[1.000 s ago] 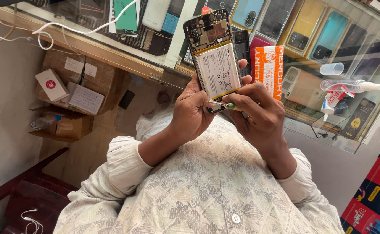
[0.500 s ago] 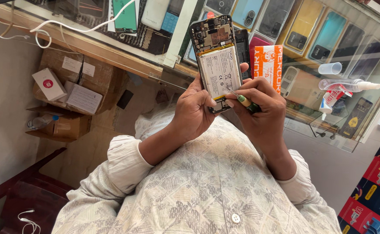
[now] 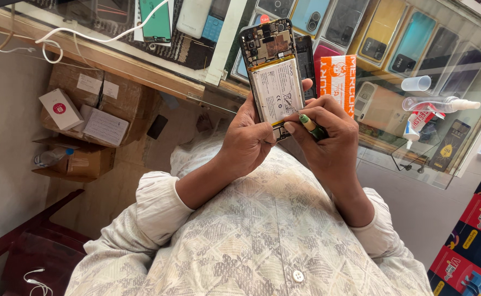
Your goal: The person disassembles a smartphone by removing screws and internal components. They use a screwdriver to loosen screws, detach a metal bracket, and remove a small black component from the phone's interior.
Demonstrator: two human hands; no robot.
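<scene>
The left hand [image 3: 248, 140] grips the lower left edge of an opened smartphone [image 3: 276, 74], back cover off, white battery [image 3: 278, 90] exposed. The phone is held upright above the lap, long axis running near to far, its top toward the glass display counter [image 3: 416, 153]. The right hand [image 3: 328, 134] is closed around a green-handled tool [image 3: 310, 125], tip directed left at the battery's lower right corner. The tool tip is too small to make out; fingers hide the phone's bottom edge.
</scene>
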